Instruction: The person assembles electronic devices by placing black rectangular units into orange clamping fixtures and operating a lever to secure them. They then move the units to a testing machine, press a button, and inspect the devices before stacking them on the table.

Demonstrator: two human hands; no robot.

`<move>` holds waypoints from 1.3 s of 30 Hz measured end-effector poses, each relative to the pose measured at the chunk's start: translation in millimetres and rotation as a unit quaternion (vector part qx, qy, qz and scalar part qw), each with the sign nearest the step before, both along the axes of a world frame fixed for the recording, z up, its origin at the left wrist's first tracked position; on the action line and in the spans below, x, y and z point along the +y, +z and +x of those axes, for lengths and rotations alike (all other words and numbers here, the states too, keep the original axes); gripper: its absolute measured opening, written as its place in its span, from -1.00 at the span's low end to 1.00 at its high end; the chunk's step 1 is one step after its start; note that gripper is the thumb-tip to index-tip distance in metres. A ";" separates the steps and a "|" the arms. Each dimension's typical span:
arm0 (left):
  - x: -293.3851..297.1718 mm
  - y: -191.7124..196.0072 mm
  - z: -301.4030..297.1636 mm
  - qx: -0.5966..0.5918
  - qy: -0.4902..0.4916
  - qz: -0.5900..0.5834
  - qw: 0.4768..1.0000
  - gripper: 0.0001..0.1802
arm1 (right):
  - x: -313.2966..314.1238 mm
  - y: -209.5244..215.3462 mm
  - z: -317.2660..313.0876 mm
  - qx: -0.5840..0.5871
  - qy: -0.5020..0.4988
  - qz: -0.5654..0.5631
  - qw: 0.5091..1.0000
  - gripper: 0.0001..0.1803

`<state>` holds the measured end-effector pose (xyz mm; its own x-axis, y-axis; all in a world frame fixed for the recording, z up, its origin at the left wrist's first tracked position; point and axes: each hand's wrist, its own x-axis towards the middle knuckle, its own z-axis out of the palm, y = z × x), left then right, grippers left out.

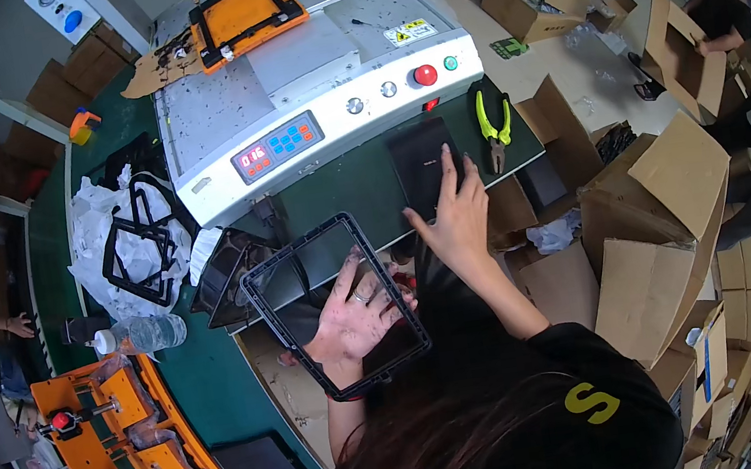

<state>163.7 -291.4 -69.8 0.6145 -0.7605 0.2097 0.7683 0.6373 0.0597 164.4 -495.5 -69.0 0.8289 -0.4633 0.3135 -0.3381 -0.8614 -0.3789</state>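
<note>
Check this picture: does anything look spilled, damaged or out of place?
Yes: dark scraps litter the machine's grey top and the cardboard at its edge, untidy for a work surface. The left hand also appears smudged.

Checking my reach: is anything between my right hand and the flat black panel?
Nothing visible is. The right hand has fingertips overlapping the right part of the flat black panel; contact is hard to tell. The yellow-green-handled pliers lie right of it, out of the way.
</note>
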 end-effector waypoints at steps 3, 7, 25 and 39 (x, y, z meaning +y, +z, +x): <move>7.2 5.7 3.4 -0.026 0.047 0.051 0.997 -0.37 | -4.6 10.0 -0.3 0.009 0.012 0.030 0.999 0.16; 10.3 13.0 4.8 -0.003 0.062 0.092 0.994 -0.38 | -29.5 30.8 -11.0 -0.022 0.055 0.068 0.996 0.17; -14.5 -42.4 20.4 -0.114 0.191 0.208 0.953 0.45 | 29.2 96.5 -31.1 -0.128 0.399 0.300 0.857 0.38; -9.7 -54.2 1.4 -0.115 0.211 0.230 0.943 0.27 | 36.5 86.8 -34.6 -0.120 0.398 0.314 0.854 0.38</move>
